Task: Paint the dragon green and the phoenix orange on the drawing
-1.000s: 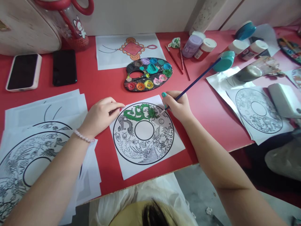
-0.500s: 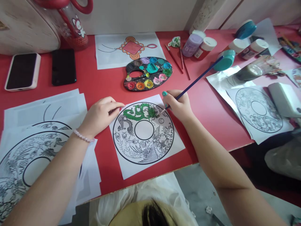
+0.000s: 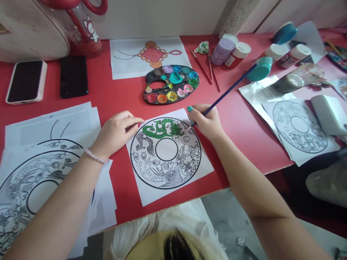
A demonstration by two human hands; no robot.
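My right hand (image 3: pixel 208 124) grips a blue-handled paintbrush (image 3: pixel 230 87). The brush tip touches or hovers just over the dragon's head on a white sheet with a printed round dragon-and-phoenix drawing (image 3: pixel 148 191); contact is hard to tell. Green paint covers much of the dragon (image 3: pixel 159 129), while its tail and the phoenix are black outline on white. My left hand (image 3: pixel 115 131), wearing a beaded bracelet (image 3: pixel 97 156), rests at the sheet's upper left edge, thumb and forefinger close together on it. Beyond the sheet lies a dark paint palette (image 3: pixel 171 85) with several colours in its wells.
Printed sheets (image 3: pixel 103 202) are stacked under my left forearm. Two phones (image 3: pixel 73 76) and a red-lidded cup (image 3: pixel 84 32) stand at the back left. Thin brushes (image 3: pixel 201 68), paint jars (image 3: pixel 222 51) and a jar of murky water (image 3: pixel 287 83) are at the back right.
The brush tip has shifted very slightly at the dragon's head. Both hands stay in nearly the same place, and the whole view has moved a little.
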